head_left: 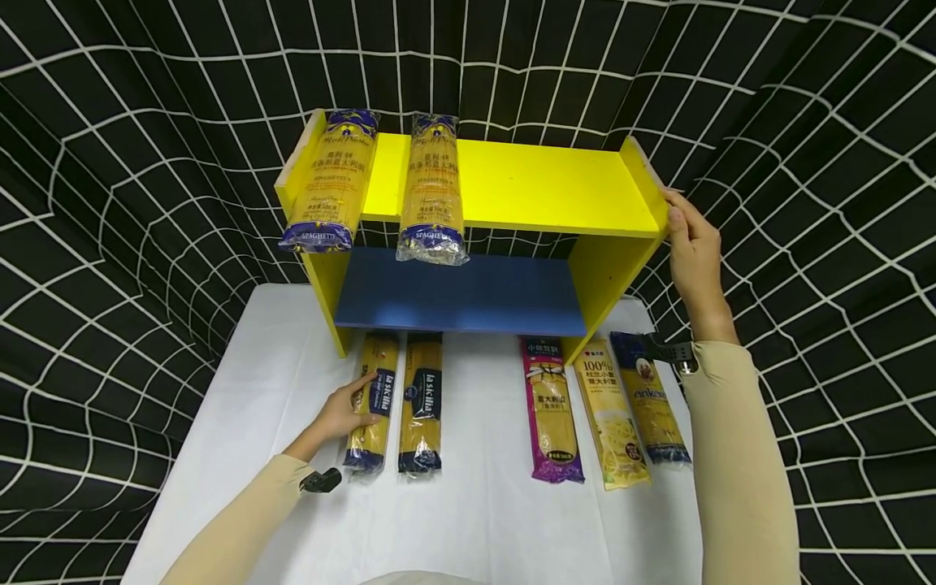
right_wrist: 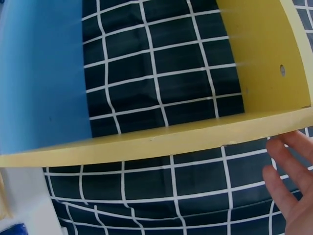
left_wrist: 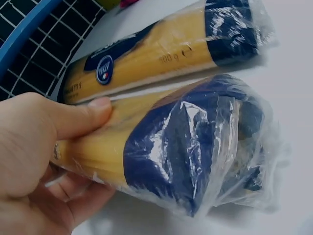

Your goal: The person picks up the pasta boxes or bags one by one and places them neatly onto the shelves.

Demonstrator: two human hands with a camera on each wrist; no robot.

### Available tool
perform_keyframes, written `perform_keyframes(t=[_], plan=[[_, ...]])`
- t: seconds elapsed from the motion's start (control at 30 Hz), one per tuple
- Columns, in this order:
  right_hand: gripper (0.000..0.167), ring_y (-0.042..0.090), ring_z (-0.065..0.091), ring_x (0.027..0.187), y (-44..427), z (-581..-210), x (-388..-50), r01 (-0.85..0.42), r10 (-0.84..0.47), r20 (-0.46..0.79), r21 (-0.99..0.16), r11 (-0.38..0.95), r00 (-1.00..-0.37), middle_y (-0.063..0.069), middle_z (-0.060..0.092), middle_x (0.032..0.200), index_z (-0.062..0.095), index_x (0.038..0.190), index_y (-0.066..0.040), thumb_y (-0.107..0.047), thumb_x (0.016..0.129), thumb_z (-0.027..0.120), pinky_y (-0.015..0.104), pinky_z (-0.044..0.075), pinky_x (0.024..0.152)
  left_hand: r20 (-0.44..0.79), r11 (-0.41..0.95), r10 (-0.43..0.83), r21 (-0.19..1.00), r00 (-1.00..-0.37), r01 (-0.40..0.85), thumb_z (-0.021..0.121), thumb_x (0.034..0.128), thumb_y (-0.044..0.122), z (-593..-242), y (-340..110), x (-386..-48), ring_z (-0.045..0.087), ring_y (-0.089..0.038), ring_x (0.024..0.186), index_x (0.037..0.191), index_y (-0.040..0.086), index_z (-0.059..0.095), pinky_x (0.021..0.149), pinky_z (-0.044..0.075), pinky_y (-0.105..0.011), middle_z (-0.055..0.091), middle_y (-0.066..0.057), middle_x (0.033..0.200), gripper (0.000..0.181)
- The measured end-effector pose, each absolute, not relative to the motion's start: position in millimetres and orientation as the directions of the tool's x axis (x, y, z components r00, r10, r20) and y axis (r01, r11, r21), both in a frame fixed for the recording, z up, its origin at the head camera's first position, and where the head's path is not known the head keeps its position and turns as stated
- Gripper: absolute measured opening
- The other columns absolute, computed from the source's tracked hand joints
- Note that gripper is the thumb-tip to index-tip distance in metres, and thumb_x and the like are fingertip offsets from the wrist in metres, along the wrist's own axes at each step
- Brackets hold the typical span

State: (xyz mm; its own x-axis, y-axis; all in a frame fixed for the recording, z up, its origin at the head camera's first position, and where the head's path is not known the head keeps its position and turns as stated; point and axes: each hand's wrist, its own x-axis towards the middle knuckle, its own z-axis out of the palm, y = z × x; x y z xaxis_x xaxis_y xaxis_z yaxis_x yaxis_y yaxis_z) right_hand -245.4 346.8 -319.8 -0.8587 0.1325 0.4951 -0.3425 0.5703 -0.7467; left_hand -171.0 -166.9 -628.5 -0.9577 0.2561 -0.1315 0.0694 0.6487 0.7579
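Note:
My left hand (head_left: 339,413) grips a clear-wrapped la sicilia spaghetti pack (head_left: 370,435) at the table's left. In the left wrist view the thumb lies over the pack (left_wrist: 166,142) and the other fingers go under its side. A second la sicilia pack (head_left: 420,406) lies just right of it. At the upper right, my right hand (head_left: 696,256) touches the side panel of the yellow shelf (head_left: 541,183). Seen from the right wrist, its fingers (right_wrist: 288,161) reach out fairly straight against the panel's edge.
Two spaghetti packs (head_left: 430,191) lie on the top board, jutting over its front. Below it sits a blue board (head_left: 461,292). On the white table (head_left: 483,520), a pink-edged pack (head_left: 552,414), a yellow pack (head_left: 613,422) and a dark blue pack (head_left: 651,406) lie at right.

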Motion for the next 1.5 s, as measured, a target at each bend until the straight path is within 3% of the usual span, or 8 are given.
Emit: perform_keyframes(t=[0.23,0.37,0.6,0.8,1.0,1.17,1.33,1.5], plan=[[0.04,0.003,0.055,0.106,345,-316,-244,-0.347,0.112,0.487,-0.748,0.566,-0.866,0.008,0.057,0.142,0.053,0.144,-0.025,-0.031,0.109,0.036,0.014,0.044,0.094,-0.086,0.582,0.286,0.807,-0.954,0.102,0.086,0.0756,0.025,-629,-184,-147,0.054,-0.045,0.125,0.151,0.016,0.042,0.1,0.049,-0.056,0.044,-0.024,0.151,0.088],[0.04,0.002,0.054,0.106,347,-316,-244,-0.326,0.118,0.469,-0.752,0.572,-0.875,0.006,0.057,0.142,0.052,0.144,-0.028,-0.034,0.108,0.035,0.015,0.044,0.096,-0.073,0.532,0.291,0.841,-0.954,0.098,0.086,0.0762,0.021,-626,-198,-132,0.05,-0.021,0.063,0.152,0.015,0.041,0.058,0.05,-0.034,0.042,-0.026,0.152,0.088],[0.04,0.001,0.054,0.108,346,-317,-242,-0.299,0.127,0.448,-0.756,0.583,-0.885,0.004,0.056,0.144,0.051,0.145,-0.031,-0.036,0.108,0.034,0.016,0.044,0.096,-0.111,0.45,0.266,0.893,-0.958,0.022,0.083,0.0798,0.021,-620,-232,-102,0.059,-0.042,0.121,0.154,0.015,0.035,0.091,0.057,-0.043,0.039,-0.03,0.152,0.088],[0.041,0.003,0.055,0.108,346,-316,-243,-0.32,0.115,0.458,-0.757,0.57,-0.881,0.005,0.057,0.143,0.051,0.145,-0.027,-0.035,0.108,0.035,0.015,0.045,0.095,-0.172,0.399,0.227,0.914,-0.959,-0.07,0.08,0.0825,0.02,-610,-261,-83,0.063,0.003,0.095,0.156,0.015,0.031,0.074,0.057,-0.025,0.031,-0.033,0.154,0.089],[0.041,0.002,0.055,0.106,344,-316,-242,-0.323,0.109,0.466,-0.745,0.583,-0.878,0.006,0.057,0.142,0.05,0.146,-0.027,-0.034,0.108,0.034,0.014,0.044,0.094,-0.139,0.482,0.168,0.875,-0.976,-0.042,0.079,0.0845,0.021,-602,-285,-74,0.063,-0.015,0.115,0.156,0.014,0.031,0.085,0.055,-0.024,0.031,-0.033,0.155,0.086],[0.041,0.002,0.055,0.106,346,-316,-240,-0.323,0.107,0.466,-0.743,0.587,-0.878,0.008,0.057,0.141,0.05,0.146,-0.028,-0.035,0.108,0.034,0.014,0.045,0.094,-0.116,0.475,0.118,0.879,-0.986,-0.047,0.076,0.0872,0.019,-591,-300,-83,0.059,0.007,0.103,0.157,0.015,0.027,0.078,0.053,-0.017,0.038,-0.036,0.149,0.086],[0.042,0.001,0.054,0.108,347,-316,-240,-0.305,0.111,0.448,-0.748,0.589,-0.887,0.005,0.055,0.144,0.048,0.147,-0.03,-0.036,0.108,0.033,0.017,0.046,0.097,-0.101,0.446,0.08,0.893,-0.992,-0.055,0.074,0.0894,0.018,-566,-312,-102,0.059,0.012,0.093,0.158,0.019,0.024,0.073,0.055,-0.02,0.062,-0.002,0.126,0.086],[0.042,0.002,0.055,0.107,348,-317,-241,-0.32,0.098,0.453,-0.75,0.578,-0.886,0.005,0.055,0.144,0.048,0.147,-0.028,-0.035,0.108,0.033,0.015,0.045,0.094,-0.08,0.387,0.065,0.921,-0.995,-0.049,0.071,0.0913,0.014,-528,-319,-124,0.059,0.013,0.094,0.158,0.019,0.023,0.073,0.053,-0.016,0.051,0.036,0.109,0.083]])
